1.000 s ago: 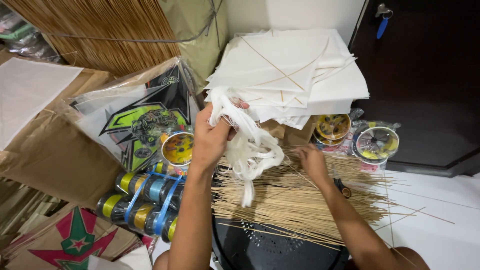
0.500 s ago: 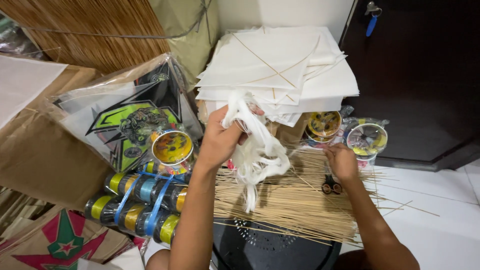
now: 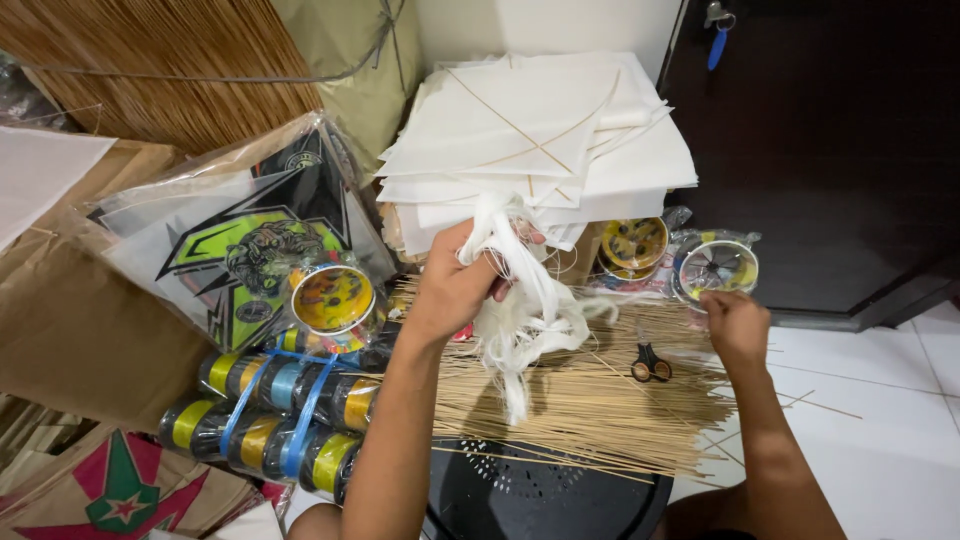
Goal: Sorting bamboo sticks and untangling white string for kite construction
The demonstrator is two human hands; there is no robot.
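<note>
A tall stack of finished white kites (image 3: 540,140) sits at twelve o'clock. Bare bamboo sticks (image 3: 590,400) lie spread below, unused. The left hand (image 3: 455,290) is clamped on a bunch of white strips (image 3: 525,310) at centre. The right hand (image 3: 735,325), at three o'clock, has its fingers together over the sticks.

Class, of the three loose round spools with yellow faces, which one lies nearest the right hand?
The rightmost spool, clear-wrapped beside the dark door, just above the right hand.
</note>
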